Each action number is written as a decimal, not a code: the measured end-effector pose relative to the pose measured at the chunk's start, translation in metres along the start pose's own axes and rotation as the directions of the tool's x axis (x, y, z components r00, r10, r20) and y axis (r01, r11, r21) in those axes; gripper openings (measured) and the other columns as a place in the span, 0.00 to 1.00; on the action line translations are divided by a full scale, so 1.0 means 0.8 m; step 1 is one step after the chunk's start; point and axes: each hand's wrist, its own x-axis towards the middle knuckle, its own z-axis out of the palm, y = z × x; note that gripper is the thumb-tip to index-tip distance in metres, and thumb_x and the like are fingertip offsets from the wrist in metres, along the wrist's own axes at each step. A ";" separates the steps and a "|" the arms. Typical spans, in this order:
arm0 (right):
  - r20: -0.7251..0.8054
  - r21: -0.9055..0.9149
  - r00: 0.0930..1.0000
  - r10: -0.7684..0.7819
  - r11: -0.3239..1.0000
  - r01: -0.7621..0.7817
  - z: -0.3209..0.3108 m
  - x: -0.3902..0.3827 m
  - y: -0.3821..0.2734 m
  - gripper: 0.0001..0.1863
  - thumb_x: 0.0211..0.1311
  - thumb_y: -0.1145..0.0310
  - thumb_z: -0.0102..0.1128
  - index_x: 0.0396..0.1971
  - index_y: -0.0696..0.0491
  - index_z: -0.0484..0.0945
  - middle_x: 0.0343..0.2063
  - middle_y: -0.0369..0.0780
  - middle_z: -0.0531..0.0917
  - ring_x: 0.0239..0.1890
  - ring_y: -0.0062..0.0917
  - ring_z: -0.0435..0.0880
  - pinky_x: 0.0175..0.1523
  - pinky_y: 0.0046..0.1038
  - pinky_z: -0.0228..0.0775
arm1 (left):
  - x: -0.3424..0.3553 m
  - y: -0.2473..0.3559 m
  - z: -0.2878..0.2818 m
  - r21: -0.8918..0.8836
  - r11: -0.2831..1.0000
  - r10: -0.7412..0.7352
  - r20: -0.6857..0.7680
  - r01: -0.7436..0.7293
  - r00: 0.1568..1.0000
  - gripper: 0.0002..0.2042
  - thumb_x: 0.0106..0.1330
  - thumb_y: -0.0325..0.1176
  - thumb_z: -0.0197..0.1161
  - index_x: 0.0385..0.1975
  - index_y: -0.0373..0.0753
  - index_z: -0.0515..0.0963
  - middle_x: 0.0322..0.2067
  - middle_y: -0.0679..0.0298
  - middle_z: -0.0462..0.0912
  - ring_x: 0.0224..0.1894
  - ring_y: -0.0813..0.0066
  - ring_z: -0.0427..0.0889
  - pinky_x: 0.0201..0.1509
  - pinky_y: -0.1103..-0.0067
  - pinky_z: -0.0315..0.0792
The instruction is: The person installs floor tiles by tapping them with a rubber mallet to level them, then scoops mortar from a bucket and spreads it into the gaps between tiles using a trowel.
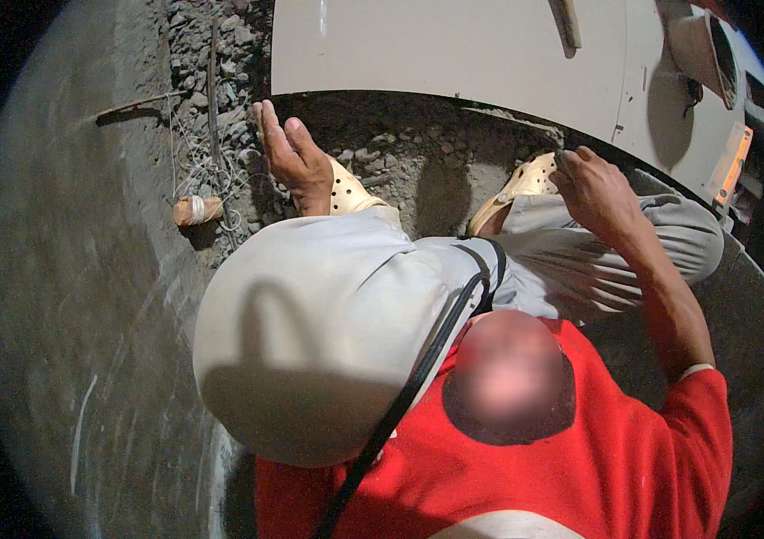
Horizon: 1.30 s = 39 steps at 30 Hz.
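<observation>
My left hand [298, 163] is raised over the toe of my cream perforated clog [351, 190], close to the near left corner of a large pale flat panel [436, 49]. Its fingers are stretched out and nothing is in them. My right hand [599, 190] is closed, with the fingertips pinched together just below the panel's near edge, above my other clog [518, 186]. Something small and dark may be between those fingertips, but I cannot make it out. Between my feet lies loose soil with bits of stone [404, 153].
Left of the panel is grey rubble [236, 40] with a thin rod [213, 90], a stick [141, 106] and tangled white string running to a brown string-wrapped block [198, 210]. Smooth grey floor [76, 296] spreads leftward. On the panel lie a wooden piece [567, 25], a white container [698, 49] and an orange-ended bar [733, 164].
</observation>
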 end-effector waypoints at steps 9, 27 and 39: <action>-0.222 0.181 0.939 -0.264 0.935 0.306 0.052 0.050 -0.041 0.17 0.72 0.61 0.59 0.44 0.62 0.78 0.37 0.52 0.78 0.40 0.51 0.81 0.46 0.46 0.74 | 0.004 0.005 -0.002 -0.040 0.998 -0.043 -0.029 0.042 0.999 0.25 0.80 0.39 0.47 0.68 0.26 0.67 0.68 0.35 0.68 0.72 0.40 0.66 0.76 0.61 0.61; -0.242 0.223 0.916 -0.320 0.900 0.373 0.078 0.066 -0.028 0.15 0.72 0.63 0.60 0.45 0.62 0.78 0.35 0.51 0.78 0.36 0.49 0.81 0.41 0.44 0.73 | 0.005 0.011 -0.014 -0.086 0.990 -0.115 -0.010 0.114 0.993 0.26 0.81 0.41 0.46 0.68 0.26 0.67 0.67 0.36 0.70 0.71 0.41 0.68 0.75 0.61 0.63; -0.208 0.167 0.881 -0.425 0.872 0.460 0.097 0.115 -0.061 0.15 0.72 0.62 0.60 0.41 0.61 0.77 0.33 0.51 0.75 0.35 0.51 0.79 0.41 0.46 0.73 | 0.000 0.008 -0.011 -0.122 0.984 -0.127 0.017 0.128 0.992 0.26 0.80 0.40 0.47 0.68 0.25 0.68 0.65 0.37 0.72 0.69 0.43 0.72 0.73 0.62 0.65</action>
